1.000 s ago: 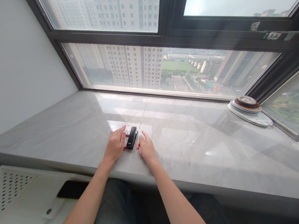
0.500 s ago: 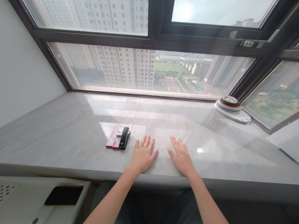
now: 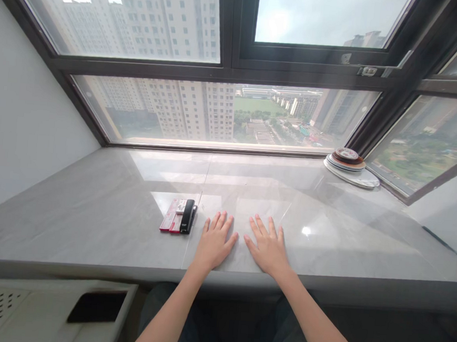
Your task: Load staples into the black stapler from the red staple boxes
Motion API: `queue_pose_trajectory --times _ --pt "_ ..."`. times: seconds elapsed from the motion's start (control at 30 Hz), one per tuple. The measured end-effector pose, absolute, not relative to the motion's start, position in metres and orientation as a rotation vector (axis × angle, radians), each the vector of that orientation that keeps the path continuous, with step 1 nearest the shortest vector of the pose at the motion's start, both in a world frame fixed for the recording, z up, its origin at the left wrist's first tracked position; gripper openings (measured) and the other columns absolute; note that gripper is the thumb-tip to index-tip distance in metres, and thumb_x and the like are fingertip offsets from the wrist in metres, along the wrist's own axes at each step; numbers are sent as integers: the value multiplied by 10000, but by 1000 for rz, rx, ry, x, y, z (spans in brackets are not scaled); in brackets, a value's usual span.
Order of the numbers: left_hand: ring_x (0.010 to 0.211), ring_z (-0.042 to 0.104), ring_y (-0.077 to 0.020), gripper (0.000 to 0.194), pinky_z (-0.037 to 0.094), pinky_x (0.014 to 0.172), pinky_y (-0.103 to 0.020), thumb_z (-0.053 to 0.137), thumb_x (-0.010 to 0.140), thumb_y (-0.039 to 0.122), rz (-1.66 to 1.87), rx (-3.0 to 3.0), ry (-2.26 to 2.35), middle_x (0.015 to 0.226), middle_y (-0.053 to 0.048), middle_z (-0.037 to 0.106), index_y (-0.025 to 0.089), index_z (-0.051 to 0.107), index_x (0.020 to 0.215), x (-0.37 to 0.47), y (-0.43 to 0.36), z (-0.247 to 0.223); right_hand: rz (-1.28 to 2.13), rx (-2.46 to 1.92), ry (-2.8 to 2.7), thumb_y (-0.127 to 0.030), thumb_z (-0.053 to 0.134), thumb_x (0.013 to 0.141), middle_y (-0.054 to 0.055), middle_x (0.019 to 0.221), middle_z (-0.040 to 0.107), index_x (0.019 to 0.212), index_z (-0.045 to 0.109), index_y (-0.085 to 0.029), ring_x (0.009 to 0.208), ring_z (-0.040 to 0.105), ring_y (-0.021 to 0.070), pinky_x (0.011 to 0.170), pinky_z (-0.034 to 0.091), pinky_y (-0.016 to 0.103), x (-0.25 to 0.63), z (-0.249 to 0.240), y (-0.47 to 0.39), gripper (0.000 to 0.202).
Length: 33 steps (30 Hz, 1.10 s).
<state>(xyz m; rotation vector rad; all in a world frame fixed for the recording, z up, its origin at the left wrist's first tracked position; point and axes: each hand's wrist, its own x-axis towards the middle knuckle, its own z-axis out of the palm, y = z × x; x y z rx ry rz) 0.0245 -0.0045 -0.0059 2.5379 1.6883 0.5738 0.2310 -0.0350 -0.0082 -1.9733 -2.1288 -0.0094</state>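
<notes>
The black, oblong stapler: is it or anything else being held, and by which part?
Nothing is held: the left hand and right hand are open and apart from the stapler.

The big grey ledge (image 3: 344, 254) is shiny. A black stapler (image 3: 187, 216) and flat red and white packs (image 3: 168, 218) sit close together on it. Round plates (image 3: 346, 164) are piled far right. The left hand (image 3: 214, 243) and right hand (image 3: 269, 249) lie flat.

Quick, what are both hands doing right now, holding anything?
Left hand: open, palm down, holding nothing.
Right hand: open, palm down, holding nothing.
</notes>
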Motion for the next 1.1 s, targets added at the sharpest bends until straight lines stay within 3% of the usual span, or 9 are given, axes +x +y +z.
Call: queue_pose_trajectory --times 0.77,1.1 --pt "1581 189 -276 558 175 1265 -549 358 1056 475 500 2582 1722 1693 -45 283 303 360 1587 26 -8 -1 -12 -2077 -2054 -560 332 1035 -47 1723 160 1639 227 -406 1579 -16 394 1192 21 710 219 -3 -32 631" --pt "1587 171 -272 600 166 1268 -549 307 1054 546 492 2580 1740 1703 -22 254 333 302 1615 26 -5 -4 -39 -2118 -2078 -578 294 1037 -52 1725 153 1645 208 -397 1582 -23 379 1204 30 688 218 -4 -31 640"
